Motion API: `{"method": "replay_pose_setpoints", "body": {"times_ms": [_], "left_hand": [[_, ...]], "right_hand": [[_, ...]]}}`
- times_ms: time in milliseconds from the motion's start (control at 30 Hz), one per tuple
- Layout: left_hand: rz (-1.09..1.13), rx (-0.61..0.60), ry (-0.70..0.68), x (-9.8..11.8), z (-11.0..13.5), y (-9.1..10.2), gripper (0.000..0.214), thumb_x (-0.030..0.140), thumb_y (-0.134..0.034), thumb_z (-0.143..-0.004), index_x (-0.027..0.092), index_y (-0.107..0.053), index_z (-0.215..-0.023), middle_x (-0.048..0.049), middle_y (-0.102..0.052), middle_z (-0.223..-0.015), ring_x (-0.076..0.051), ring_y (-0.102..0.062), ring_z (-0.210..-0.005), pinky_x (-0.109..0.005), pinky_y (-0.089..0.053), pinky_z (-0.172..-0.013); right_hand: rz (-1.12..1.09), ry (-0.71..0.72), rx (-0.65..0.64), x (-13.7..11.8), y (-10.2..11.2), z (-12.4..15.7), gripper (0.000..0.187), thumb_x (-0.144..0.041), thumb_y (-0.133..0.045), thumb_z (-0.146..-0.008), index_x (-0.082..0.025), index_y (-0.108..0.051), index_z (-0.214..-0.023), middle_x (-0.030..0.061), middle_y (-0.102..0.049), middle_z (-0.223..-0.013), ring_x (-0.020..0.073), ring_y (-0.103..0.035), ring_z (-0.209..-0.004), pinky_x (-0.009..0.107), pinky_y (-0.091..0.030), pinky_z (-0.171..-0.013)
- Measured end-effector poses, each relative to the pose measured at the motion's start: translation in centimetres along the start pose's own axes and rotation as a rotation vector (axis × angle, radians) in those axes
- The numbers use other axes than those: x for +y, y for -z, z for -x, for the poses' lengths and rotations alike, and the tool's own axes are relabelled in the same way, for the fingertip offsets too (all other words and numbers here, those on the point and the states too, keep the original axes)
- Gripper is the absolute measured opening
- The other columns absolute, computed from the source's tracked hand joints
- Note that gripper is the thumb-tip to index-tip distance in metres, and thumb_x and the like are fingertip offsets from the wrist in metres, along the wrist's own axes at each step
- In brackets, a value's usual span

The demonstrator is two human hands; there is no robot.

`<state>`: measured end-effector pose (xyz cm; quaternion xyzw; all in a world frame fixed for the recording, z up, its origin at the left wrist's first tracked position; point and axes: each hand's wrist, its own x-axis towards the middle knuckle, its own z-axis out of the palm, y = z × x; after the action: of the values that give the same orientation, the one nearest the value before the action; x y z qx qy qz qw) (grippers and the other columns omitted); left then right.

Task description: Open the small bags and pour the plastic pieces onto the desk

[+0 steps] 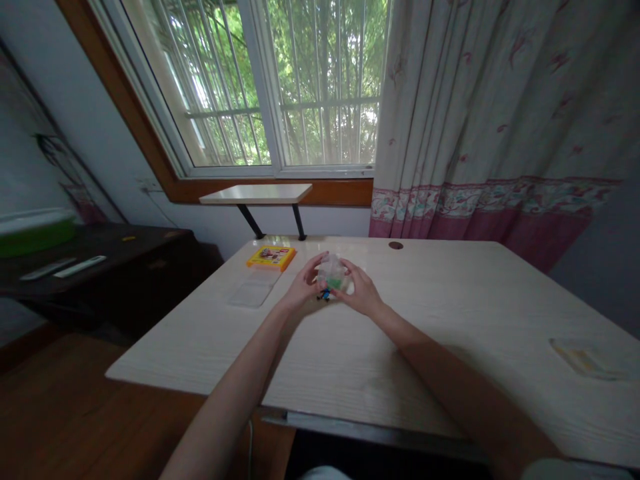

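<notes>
A small clear plastic bag (332,268) with something green inside is held up between my two hands, above the middle of the table. My left hand (304,283) grips its left side, the fingers curled round the edge. On the other side my right hand (361,288) closes on the bag with thumb and fingers. Just under the bag, close to the left fingertips, lies a small blue and black piece (325,294); its kind is too small to make out.
A yellow box (271,257) and a clear plastic tray or lid (254,289) lie left of my hands on the white table (450,300). A raised shelf (257,194) stands at the back. Far right is a clear flat case (587,359).
</notes>
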<state>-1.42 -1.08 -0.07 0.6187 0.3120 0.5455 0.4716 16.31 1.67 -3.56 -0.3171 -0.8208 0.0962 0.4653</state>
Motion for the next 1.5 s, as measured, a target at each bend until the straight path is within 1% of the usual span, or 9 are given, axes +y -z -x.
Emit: {"method": "replay_pose_setpoints", "body": {"times_ms": [100,233,367,500,600,700,833,1233,1500], "left_hand": [[-0.027,-0.022,-0.069,-0.2,-0.1,0.0,0.077,0.039,-0.078,-0.051,0.023,-0.044,-0.118,-0.01,-0.046,-0.122,-0.022,-0.047,-0.107,-0.03,-0.042,-0.085],[-0.086,0.042,-0.087,-0.2,0.0,-0.2,0.071,0.026,-0.078,-0.053,0.028,-0.04,-0.113,-0.0056,-0.048,-0.114,-0.02,-0.047,-0.106,-0.029,-0.044,-0.081],[-0.201,0.131,-0.082,-0.2,0.3,-0.9,0.071,0.021,-0.078,-0.053,0.031,-0.039,-0.111,-0.0044,-0.042,-0.119,-0.022,-0.042,-0.113,-0.027,-0.045,-0.077],[-0.355,0.142,-0.07,0.0,0.7,-1.4,0.069,0.023,-0.075,-0.055,0.028,-0.042,-0.116,-0.007,-0.04,-0.125,-0.024,-0.041,-0.115,-0.031,-0.046,-0.08],[-0.442,0.165,-0.096,0.0,0.6,-1.5,0.066,0.024,-0.074,-0.056,0.025,-0.047,-0.116,-0.0083,-0.042,-0.124,-0.026,-0.042,-0.115,-0.032,-0.046,-0.081],[-0.475,0.18,-0.108,-0.1,0.4,-1.4,0.064,0.021,-0.073,-0.055,0.022,-0.05,-0.115,-0.0095,-0.046,-0.122,-0.026,-0.046,-0.112,-0.033,-0.048,-0.08],[-0.492,0.205,-0.117,-0.7,0.1,-1.3,0.064,0.02,-0.073,-0.054,0.019,-0.05,-0.115,-0.0105,-0.049,-0.121,-0.025,-0.05,-0.108,-0.035,-0.05,-0.08],[-0.562,0.199,-0.129,-1.1,0.1,-0.7,0.065,0.025,-0.074,-0.055,0.018,-0.049,-0.114,-0.0105,-0.05,-0.119,-0.025,-0.052,-0.107,-0.034,-0.053,-0.077],[-0.579,0.142,-0.121,-1.1,0.2,0.0,0.064,0.021,-0.071,-0.058,0.021,-0.047,-0.117,-0.0095,-0.049,-0.122,-0.024,-0.05,-0.109,-0.036,-0.052,-0.081]], "right_hand": [[0.031,0.046,-0.009,-0.1,0.0,0.0,0.071,-0.047,-0.056,-0.076,-0.024,-0.024,-0.135,0.0104,-0.051,-0.121,0.0249,-0.052,-0.105,0.043,-0.044,-0.089],[0.095,0.171,-0.019,0.3,-0.1,-0.1,0.057,-0.035,-0.047,-0.083,-0.023,-0.027,-0.135,0.0096,-0.048,-0.127,0.024,-0.045,-0.116,0.044,-0.039,-0.097],[0.109,0.216,-0.058,0.8,-0.6,0.1,0.054,-0.028,-0.045,-0.084,-0.02,-0.029,-0.135,0.0097,-0.053,-0.123,0.0227,-0.053,-0.108,0.04,-0.044,-0.093],[0.098,0.152,-0.107,0.6,-1.2,0.5,0.066,-0.025,-0.05,-0.079,-0.025,-0.021,-0.138,0.0057,-0.056,-0.119,0.0228,-0.059,-0.101,0.038,-0.05,-0.085],[0.096,0.07,-0.129,0.3,-1.6,0.5,0.073,-0.024,-0.054,-0.076,-0.027,-0.018,-0.139,0.0032,-0.062,-0.11,0.0232,-0.062,-0.092,0.037,-0.052,-0.079],[0.103,-0.025,-0.146,0.1,-1.9,0.4,0.073,-0.026,-0.056,-0.075,-0.028,-0.02,-0.139,0.0021,-0.064,-0.103,0.023,-0.064,-0.084,0.036,-0.053,-0.074],[0.119,-0.101,-0.184,0.2,-2.1,0.3,0.071,-0.027,-0.056,-0.075,-0.027,-0.023,-0.138,0.0021,-0.065,-0.102,0.0205,-0.064,-0.082,0.033,-0.053,-0.072],[0.146,-0.133,-0.195,-0.3,-1.9,0.1,0.069,-0.022,-0.055,-0.074,-0.026,-0.027,-0.137,0.0019,-0.066,-0.097,0.0181,-0.064,-0.078,0.029,-0.051,-0.072],[0.163,-0.072,-0.173,0.1,-1.8,0.0,0.063,-0.019,-0.049,-0.076,-0.024,-0.031,-0.136,0.0016,-0.067,-0.095,0.0163,-0.064,-0.075,0.026,-0.05,-0.069]]}}
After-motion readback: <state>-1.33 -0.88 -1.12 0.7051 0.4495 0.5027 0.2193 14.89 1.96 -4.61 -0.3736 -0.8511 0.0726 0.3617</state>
